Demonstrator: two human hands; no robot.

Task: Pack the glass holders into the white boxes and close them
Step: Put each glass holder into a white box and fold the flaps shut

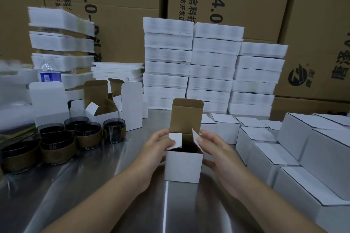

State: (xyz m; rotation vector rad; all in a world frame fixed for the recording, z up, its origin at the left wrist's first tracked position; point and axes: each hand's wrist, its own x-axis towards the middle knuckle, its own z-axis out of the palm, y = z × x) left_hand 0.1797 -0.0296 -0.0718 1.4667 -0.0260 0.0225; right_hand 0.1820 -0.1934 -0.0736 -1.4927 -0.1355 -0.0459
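Glass holders (56,143), dark round tumblers each wrapped in a brown band, stand bunched together on the left of the brushed steel table (113,166), well apart from the hands. At the middle of the table stands a small white cardboard box (182,166), upright, with its brown-lined lid (186,115) raised straight up at the back. Something dark and round sits inside it (189,147), probably one of the holders, though the shadow hides its detail. The left hand (157,147) grips the box's left side, fingers curled round its upper edge and the thumb pressing the left side flap (175,141), which is tilted partly inward over the opening. The right hand (214,149) clasps the right wall, with a fingertip touching the right side flap (196,138), which stands nearly upright. Closed white boxes (274,164) are packed close together along the right of the table, some stacked on others. Behind the holders stand several open white boxes (106,108) with their flaps up. Stacks of white foam trays (212,73) rise at the back, in front of large brown printed cartons (123,24). A clear plastic bottle with a blue label (49,73) stands at the left among more white trays.
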